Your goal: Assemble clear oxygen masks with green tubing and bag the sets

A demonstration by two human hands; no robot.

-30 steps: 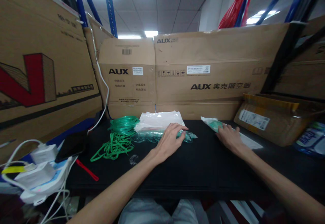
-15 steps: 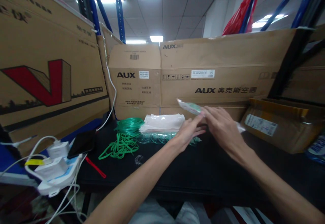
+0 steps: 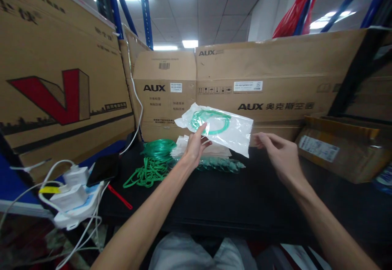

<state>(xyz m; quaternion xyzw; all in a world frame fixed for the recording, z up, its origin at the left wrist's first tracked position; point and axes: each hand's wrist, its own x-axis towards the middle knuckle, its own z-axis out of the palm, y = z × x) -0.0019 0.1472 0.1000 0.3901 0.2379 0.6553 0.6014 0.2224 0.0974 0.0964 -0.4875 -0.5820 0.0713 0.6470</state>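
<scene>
My left hand (image 3: 196, 146) grips a clear and white plastic bag (image 3: 240, 136) by its lower left part, thumb on top and fingers beneath. Inside the bag lies a loop of green tubing (image 3: 219, 131). Just off the bag's right edge is my right hand (image 3: 280, 152), its fingertips pinched together; whether anything is between them cannot be made out. Below the held bag, a stack of white bags (image 3: 225, 150) lies behind a row of clear greenish plastic cups (image 3: 222, 165). Further left are coiled green tubing (image 3: 159, 149) and a tangle of green elastic straps (image 3: 146, 175).
A black phone (image 3: 103, 169) and a white power strip (image 3: 69, 217) with chargers and cables sit at the left. An opened brown box (image 3: 346, 151) stands at the right. Large cardboard panels (image 3: 272, 70) wall the back of the black table (image 3: 232, 204).
The bag has turned its broad face toward me and moved left with my left hand. My right hand has come away from it, to the right. The view shifted slightly.
</scene>
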